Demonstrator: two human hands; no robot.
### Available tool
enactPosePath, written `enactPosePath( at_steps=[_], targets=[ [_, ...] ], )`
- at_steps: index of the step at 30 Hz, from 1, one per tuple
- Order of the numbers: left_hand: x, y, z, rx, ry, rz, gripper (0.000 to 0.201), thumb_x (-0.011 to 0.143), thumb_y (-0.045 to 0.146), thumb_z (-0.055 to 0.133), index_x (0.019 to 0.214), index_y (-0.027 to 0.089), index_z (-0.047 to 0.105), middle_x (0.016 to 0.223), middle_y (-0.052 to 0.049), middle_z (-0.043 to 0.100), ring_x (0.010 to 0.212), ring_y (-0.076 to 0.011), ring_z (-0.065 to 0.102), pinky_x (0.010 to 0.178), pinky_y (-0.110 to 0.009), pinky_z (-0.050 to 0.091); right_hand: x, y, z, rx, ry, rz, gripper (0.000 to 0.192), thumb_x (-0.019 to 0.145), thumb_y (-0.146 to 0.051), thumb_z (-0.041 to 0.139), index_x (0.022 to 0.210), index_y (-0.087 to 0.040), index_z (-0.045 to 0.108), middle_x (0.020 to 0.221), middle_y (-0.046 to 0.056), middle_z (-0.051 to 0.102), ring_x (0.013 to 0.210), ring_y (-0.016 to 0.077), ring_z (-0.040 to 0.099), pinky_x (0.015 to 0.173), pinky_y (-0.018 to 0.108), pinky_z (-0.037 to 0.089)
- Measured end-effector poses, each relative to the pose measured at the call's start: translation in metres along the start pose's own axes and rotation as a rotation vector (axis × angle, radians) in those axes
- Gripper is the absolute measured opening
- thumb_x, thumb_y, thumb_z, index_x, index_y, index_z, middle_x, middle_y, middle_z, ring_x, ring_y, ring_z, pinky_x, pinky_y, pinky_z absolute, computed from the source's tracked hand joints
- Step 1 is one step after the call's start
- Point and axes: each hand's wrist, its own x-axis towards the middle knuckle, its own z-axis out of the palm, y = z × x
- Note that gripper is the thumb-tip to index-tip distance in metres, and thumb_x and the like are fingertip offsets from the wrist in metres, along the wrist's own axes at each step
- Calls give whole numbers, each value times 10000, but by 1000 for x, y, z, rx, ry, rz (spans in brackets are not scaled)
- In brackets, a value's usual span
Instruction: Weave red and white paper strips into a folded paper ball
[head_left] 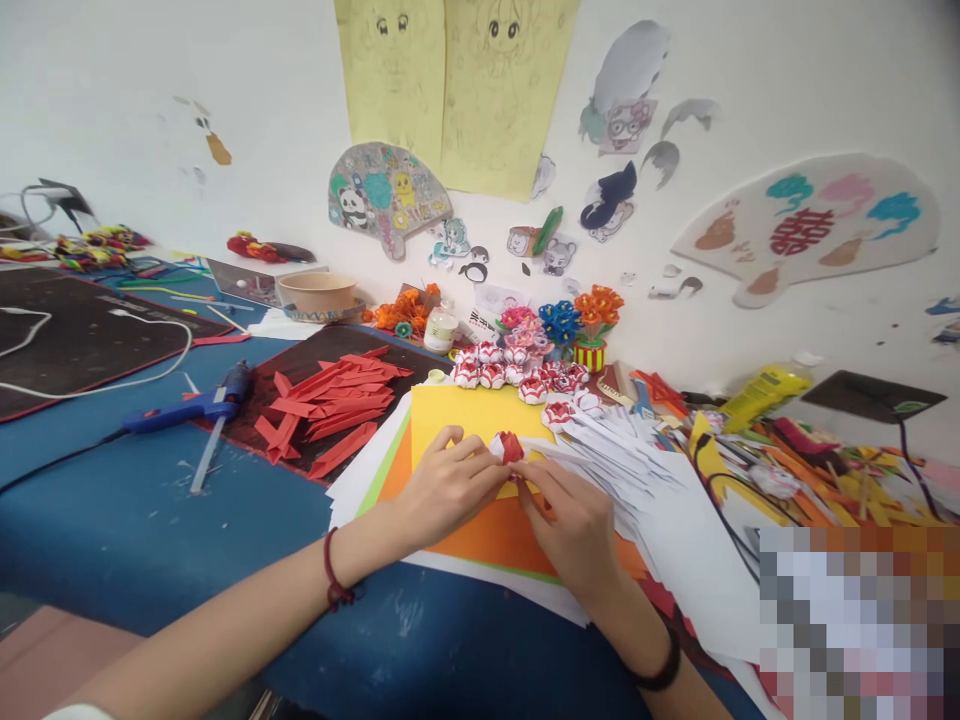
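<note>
Red and white piece: a small folded paper flower (pixel 508 446) sits between the two hands, just above the orange and yellow paper sheets (pixel 480 530).
Left hand: the left hand (pixel 448 487) pinches the paper flower from the left side, with its fingertips closed on it.
Right hand: the right hand (pixel 570 525) comes in from the right and below. Its fingertips touch the flower's lower edge and look pinched on it too.
Which way it lies: the flower is at the tips of both hands, a bit up and away from the person. Both hands are about as near to it. It is too small to tell which way it is longer.
Strips: white paper strips (pixel 622 445) lie just to the right of the hands, and red paper strips (pixel 330 405) lie to the left on a dark mat.
Finished ones: a row of red and white flowers (pixel 517 375) sits behind the sheets, near the wall.
Glue gun: a blue glue gun (pixel 191 408) lies well off to the left.
</note>
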Motion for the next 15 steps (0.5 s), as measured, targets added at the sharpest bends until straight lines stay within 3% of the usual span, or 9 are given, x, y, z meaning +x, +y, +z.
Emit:
enactPosePath(
  at_steps=[9, 15],
  targets=[
    [3, -3, -5, 141, -105, 214, 227, 1042, 140, 374, 989, 163, 594, 824, -34, 655, 817, -161, 527, 784, -346, 301, -5, 4, 1, 36, -1, -51, 260, 909, -35, 509, 866, -181, 721, 751, 48, 733, 681, 175, 661, 626, 285, 483],
    [5, -2, 0, 12, -169, 104, 190, 1031, 183, 402, 943, 167, 570, 865, -32, 633, 816, -167, 492, 748, -349, 287, -3, 8, 0, 167, -77, 82, 257, 901, -36, 526, 855, -200, 719, 737, 21, 705, 674, 159, 633, 629, 276, 464]
  ],
)
